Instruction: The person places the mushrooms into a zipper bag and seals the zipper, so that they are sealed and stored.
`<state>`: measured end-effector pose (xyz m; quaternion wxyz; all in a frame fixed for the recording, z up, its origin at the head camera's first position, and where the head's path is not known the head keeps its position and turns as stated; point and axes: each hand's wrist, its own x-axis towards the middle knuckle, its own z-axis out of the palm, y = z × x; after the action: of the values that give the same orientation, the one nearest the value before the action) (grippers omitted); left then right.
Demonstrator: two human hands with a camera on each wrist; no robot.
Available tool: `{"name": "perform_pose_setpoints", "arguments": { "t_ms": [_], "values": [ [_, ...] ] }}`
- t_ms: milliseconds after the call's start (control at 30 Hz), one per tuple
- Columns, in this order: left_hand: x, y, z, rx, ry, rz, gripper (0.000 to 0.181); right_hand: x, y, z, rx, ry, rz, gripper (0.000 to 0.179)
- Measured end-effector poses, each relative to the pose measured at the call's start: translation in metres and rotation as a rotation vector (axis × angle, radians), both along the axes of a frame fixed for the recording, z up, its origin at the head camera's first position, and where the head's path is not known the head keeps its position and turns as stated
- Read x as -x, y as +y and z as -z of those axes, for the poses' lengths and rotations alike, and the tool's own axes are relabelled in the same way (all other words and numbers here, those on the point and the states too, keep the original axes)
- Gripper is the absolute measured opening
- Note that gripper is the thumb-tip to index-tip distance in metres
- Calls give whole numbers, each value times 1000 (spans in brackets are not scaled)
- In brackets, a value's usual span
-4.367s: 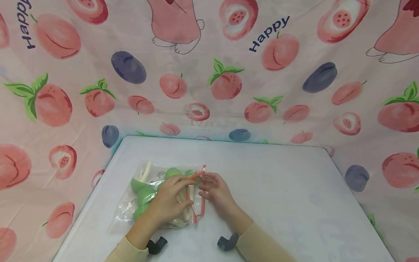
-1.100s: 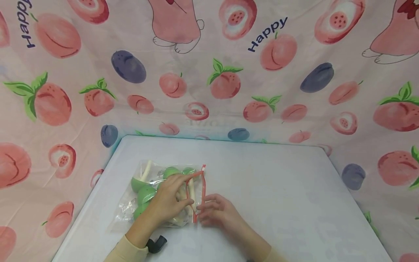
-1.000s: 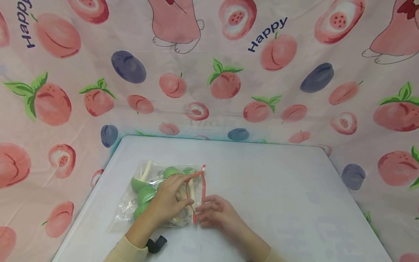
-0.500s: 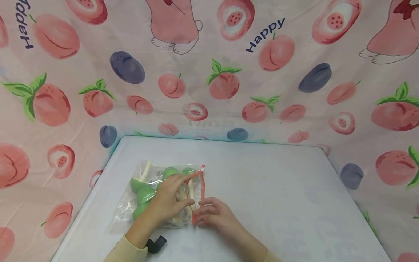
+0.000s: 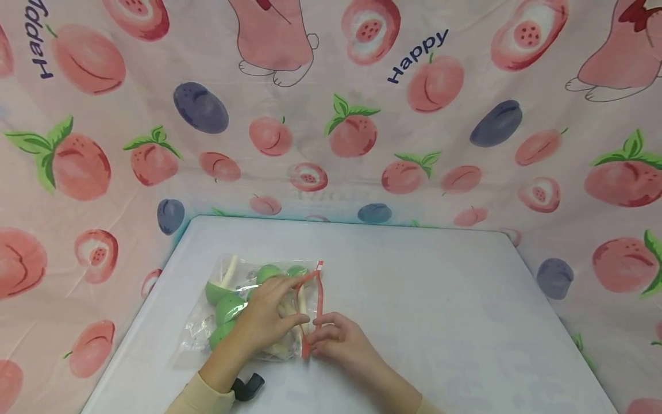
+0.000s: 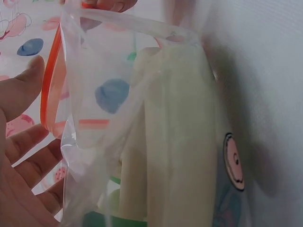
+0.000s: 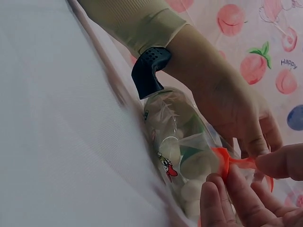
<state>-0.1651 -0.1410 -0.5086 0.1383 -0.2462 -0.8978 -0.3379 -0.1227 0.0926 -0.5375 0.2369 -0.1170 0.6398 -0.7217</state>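
Observation:
A clear zip bag [image 5: 199, 330] with a red-orange zip edge lies on the white table, its mouth gaping to the right. Inside are green rounded pieces [image 5: 229, 309] and cream stick-like pieces [image 6: 180, 137]. My left hand [image 5: 264, 313] rests over the bag near its mouth, fingers and thumb spread along the zip edge. At the lower corner of the mouth, my right hand [image 5: 343, 342] pinches the red-orange strip [image 7: 222, 158] between thumb and fingers. The left palm covers part of the contents.
The white table [image 5: 455, 299] extends to the right of the bag. A fruit-patterned cloth [image 5: 362, 86] hangs behind and at the sides. A black wrist camera mount [image 5: 248, 387] sits under the left wrist, close to the bag.
My right hand has come down from the upper part of the zip edge to its lower corner, and then taken hold there. The left hand stays nearly still.

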Motion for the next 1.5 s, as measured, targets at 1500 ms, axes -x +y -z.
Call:
{"name": "perform_pose_setpoints", "arguments": {
  "t_ms": [1500],
  "values": [
    [1,4,-3,-6,9,19,64,-3,14,-1,-324,90,256,55]
  ]
}}
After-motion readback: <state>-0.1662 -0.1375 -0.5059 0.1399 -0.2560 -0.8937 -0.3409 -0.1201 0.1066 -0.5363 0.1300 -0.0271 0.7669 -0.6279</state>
